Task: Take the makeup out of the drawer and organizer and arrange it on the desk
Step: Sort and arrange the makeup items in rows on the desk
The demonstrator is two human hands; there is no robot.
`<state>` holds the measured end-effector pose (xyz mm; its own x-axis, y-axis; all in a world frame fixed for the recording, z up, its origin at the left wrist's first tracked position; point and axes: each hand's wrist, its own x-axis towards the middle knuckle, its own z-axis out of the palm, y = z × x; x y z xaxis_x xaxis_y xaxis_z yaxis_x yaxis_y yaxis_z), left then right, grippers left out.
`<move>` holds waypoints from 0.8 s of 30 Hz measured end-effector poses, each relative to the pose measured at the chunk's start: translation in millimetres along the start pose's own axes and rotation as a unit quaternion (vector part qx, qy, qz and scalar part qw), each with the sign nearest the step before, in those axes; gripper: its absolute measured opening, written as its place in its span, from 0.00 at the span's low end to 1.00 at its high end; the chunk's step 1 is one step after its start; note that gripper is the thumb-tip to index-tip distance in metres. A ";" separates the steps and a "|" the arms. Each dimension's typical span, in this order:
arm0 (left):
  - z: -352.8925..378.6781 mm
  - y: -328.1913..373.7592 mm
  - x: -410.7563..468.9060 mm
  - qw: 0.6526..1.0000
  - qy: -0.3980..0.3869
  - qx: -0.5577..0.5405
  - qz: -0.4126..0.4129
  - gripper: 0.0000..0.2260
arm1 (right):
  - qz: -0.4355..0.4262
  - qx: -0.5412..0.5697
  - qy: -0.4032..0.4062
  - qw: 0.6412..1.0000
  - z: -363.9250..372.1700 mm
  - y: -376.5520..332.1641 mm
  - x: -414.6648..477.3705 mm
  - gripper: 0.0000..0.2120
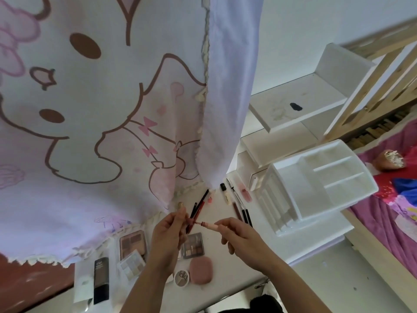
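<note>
While my left hand (167, 233) pinches the dark red cap (190, 221) near the frame's centre, my right hand (239, 236) curls round the pink lip gloss tube (208, 224). Both hands are raised above the desk (304, 247), forearms rising from the lower edge. Palettes (133, 245), pencils (199, 205) and a pink case (200, 269) lie beneath them. The white organizer (316, 177) stands at centre right.

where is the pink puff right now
In the head view the pink puff lies on the desk, just below the small eyeshadow palette and right of the round white compact.
</note>
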<state>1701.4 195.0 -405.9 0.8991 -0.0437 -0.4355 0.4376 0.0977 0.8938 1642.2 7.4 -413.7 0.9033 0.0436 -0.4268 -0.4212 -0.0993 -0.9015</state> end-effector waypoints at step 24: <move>-18.4 -100.6 52.8 0.911 -0.029 0.410 -0.016 0.13 | 0.117 -0.090 0.160 0.976 -18.8 73.5 28.2 0.08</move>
<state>1704.7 201.1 -520.8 0.8736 -0.0888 -0.4786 0.2981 -0.6796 0.6703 1638.3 -17.4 -490.6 0.7762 -0.3104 -0.5489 -0.6231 -0.2439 -0.7432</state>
